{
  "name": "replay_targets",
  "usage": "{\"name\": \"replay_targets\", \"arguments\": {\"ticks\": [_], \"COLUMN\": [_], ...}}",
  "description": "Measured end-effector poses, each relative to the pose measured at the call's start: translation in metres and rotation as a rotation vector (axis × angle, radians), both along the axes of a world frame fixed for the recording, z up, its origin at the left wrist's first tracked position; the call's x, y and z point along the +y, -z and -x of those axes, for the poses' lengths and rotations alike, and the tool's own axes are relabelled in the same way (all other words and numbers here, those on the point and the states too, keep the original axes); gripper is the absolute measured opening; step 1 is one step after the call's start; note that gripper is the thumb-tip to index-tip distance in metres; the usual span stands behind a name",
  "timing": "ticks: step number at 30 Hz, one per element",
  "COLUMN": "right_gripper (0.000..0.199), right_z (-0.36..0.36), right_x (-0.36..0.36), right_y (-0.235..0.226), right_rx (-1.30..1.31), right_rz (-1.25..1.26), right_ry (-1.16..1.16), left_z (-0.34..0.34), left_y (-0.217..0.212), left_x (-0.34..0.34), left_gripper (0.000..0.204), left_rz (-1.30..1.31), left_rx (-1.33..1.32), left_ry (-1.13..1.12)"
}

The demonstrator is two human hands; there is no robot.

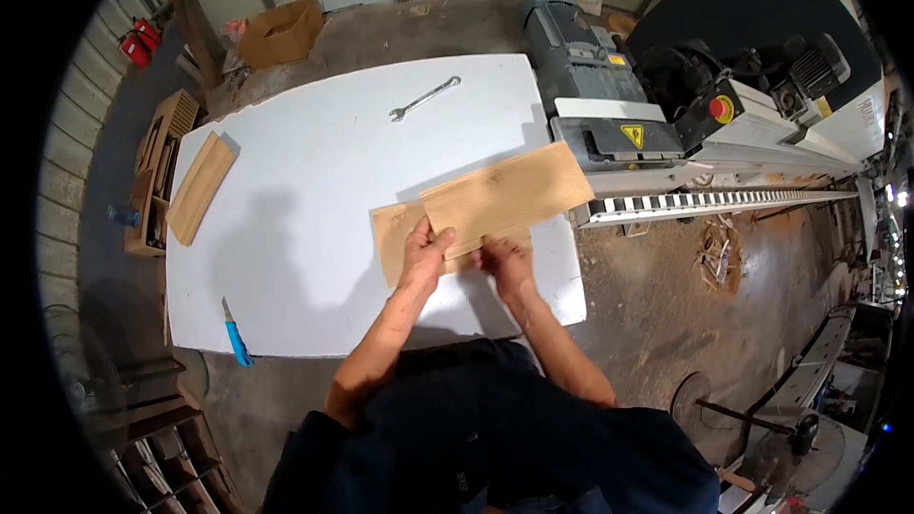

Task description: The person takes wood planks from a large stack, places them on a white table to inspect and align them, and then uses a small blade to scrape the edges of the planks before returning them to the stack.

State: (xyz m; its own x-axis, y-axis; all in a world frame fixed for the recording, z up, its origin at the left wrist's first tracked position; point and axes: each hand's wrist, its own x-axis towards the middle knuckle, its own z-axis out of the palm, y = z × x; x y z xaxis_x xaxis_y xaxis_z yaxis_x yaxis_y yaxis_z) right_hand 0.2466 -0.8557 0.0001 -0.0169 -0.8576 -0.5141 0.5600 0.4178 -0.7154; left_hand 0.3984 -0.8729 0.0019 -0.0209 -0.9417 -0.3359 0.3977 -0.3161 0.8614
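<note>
Gripping the near edge of the upper wooden board [509, 195], both the left hand [424, 252] and right hand [506, 262] are holding it over a lower board [395, 238] near the white table's [314, 181] right edge.

A big white counter [314, 228] holds a few things. Two flat wooden boards [476, 214] lie stacked on its right side. A silver wrench [425, 98] lies far back. Another wooden board [200, 187] lies at the left edge. A blue knife [234, 335] lies near the front left.
</note>
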Motion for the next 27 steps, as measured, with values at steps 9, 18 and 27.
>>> {"name": "replay_targets", "arguments": {"ticks": [9, 18, 27], "right_gripper": [0.013, 0.031, 0.023], "right_z": [0.084, 0.093, 0.079], "right_x": [-0.013, -0.049, -0.068], "right_y": [0.037, 0.064, 0.035], "right_rx": [0.284, 1.369, 1.112], "right_rz": [0.011, 0.387, 0.127], "right_ry": [0.116, -0.251, -0.373], "left_z": [-0.088, -0.11, -0.088], "left_y": [0.012, 0.04, 0.016], "left_x": [0.027, 0.014, -0.008], "left_gripper": [0.029, 0.038, 0.026], "left_rz": [-0.118, -0.09, -0.259], "left_rx": [-0.172, -0.973, -0.762], "left_ry": [-0.013, 0.01, -0.027]}}
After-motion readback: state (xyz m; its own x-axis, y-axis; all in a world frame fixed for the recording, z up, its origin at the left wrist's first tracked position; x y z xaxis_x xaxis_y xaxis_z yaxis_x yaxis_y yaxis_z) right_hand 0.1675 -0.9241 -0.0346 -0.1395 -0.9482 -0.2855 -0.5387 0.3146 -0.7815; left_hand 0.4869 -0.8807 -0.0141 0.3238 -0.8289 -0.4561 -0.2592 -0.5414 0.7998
